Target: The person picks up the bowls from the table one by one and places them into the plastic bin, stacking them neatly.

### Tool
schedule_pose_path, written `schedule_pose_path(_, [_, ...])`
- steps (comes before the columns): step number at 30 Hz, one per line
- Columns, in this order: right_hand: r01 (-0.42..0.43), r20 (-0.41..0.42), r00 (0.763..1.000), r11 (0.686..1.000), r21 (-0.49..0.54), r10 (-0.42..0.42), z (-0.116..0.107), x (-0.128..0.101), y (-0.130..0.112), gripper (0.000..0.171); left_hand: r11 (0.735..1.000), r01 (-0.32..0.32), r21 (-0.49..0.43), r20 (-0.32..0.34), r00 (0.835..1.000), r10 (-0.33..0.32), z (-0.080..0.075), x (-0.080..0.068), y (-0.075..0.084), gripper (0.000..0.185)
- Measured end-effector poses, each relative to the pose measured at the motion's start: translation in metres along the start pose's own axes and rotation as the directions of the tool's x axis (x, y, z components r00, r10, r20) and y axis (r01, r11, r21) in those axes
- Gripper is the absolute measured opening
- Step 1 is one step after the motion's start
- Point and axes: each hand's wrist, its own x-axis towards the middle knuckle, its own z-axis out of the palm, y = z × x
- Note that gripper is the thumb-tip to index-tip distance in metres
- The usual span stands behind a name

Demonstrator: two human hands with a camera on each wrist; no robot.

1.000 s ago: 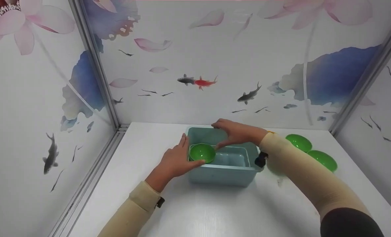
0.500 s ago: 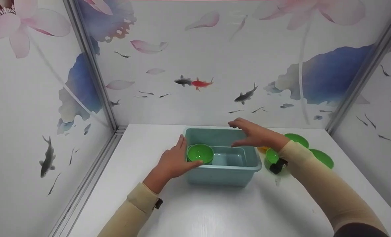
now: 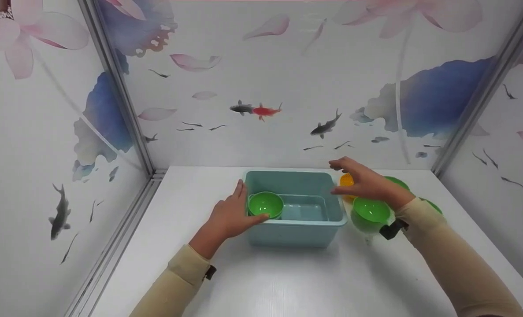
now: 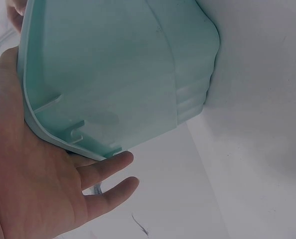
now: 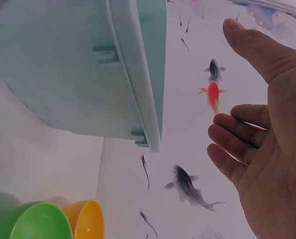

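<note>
The left hand (image 3: pixel 230 215) lies flat against the left end of the teal bin (image 3: pixel 294 235), fingers straight along the rim and thumb by the green bowl inside (image 3: pixel 265 204); it braces the bin and clasps nothing. The right hand (image 3: pixel 367 182) hovers just off the bin's right end, fingers loosely spread and empty, above the bowls standing there on the counter (image 3: pixel 287 281).

Nearest the bin's right wall sits another green bowl (image 3: pixel 370 210), with an orange bowl (image 3: pixel 345 179) just behind it toward the wall, and two more green ones (image 3: pixel 398 181) (image 3: pixel 433 204) partly hidden farther right behind the wrist.

As I judge it, the sleeve or wrist strap could catch the near green bowl and tip it, since the forearm passes right over it.

Count: one bin, four green bowls, one orange bowl.
</note>
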Motion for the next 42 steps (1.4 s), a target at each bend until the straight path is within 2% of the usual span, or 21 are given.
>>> schedule_pose_path(9, [-0.069, -0.073, 0.995, 0.996, 0.052, 0.072, -0.011, -0.034, 0.02, 0.082, 1.0, -0.004, 0.005, 0.003, 1.0, 0.004, 0.002, 0.002, -0.002, 0.127])
schedule_pose_path(17, [-0.137, -0.147, 0.979, 0.989, 0.054, 0.144, -0.019, -0.068, 0.043, 0.083, 1.0, -0.005, 0.005, -0.002, 1.0, 0.005, 0.001, 0.002, -0.001, 0.132])
schedule_pose_path(24, [-0.177, -0.222, 0.958, 0.983, 0.049, 0.184, -0.023, -0.095, 0.063, 0.086, 1.0, 0.005, 0.003, 0.002, 1.0, -0.005, 0.001, 0.001, 0.0, 0.129])
schedule_pose_path(29, [-0.161, -0.298, 0.942, 0.987, 0.007, 0.156, -0.022, -0.112, 0.076, 0.081, 1.0, -0.004, 0.004, 0.007, 1.0, 0.004, 0.0, -0.001, 0.002, 0.129])
schedule_pose_path(35, [-0.132, -0.376, 0.918, 0.991, 0.021, 0.13, -0.019, -0.13, 0.093, 0.076, 1.0, -0.014, 0.007, 0.003, 1.0, 0.014, -0.001, -0.002, 0.003, 0.13])
schedule_pose_path(42, [-0.222, -0.399, 0.891, 0.975, 0.027, 0.214, -0.018, -0.152, 0.117, 0.079, 1.0, -0.005, -0.003, 0.004, 1.0, 0.005, 0.0, -0.001, 0.001, 0.129])
